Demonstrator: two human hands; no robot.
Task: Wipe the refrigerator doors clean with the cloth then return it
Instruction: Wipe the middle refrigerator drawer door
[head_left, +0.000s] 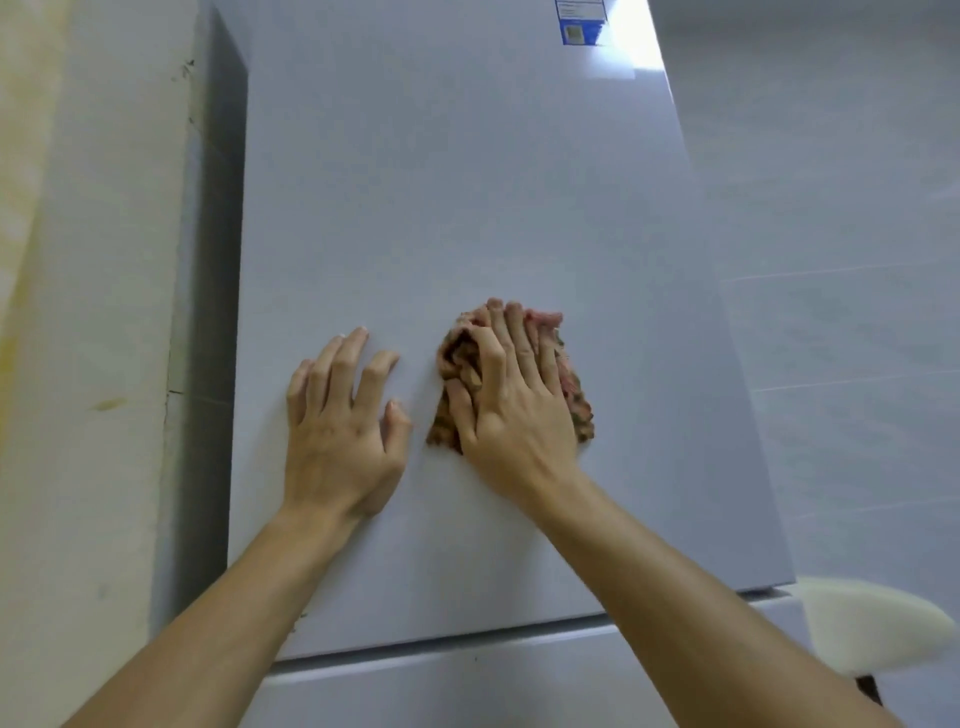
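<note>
The pale grey upper refrigerator door (467, 182) fills the middle of the view. A bunched brown and pink cloth (576, 400) lies against it at mid height. My right hand (511, 400) lies on top of the cloth and presses it to the door, its fingers bent over the folds. Left of it, apart from the cloth, my left hand (340, 431) rests on the door with its fingers spread. Below a horizontal gap starts the lower door (493, 686).
A cream wall (93, 364) runs close along the fridge's left side. A blue label (582, 23) sticks to the door's top right. Pale tiled wall (841, 260) lies to the right, and a white curved object (872, 629) juts in at the lower right.
</note>
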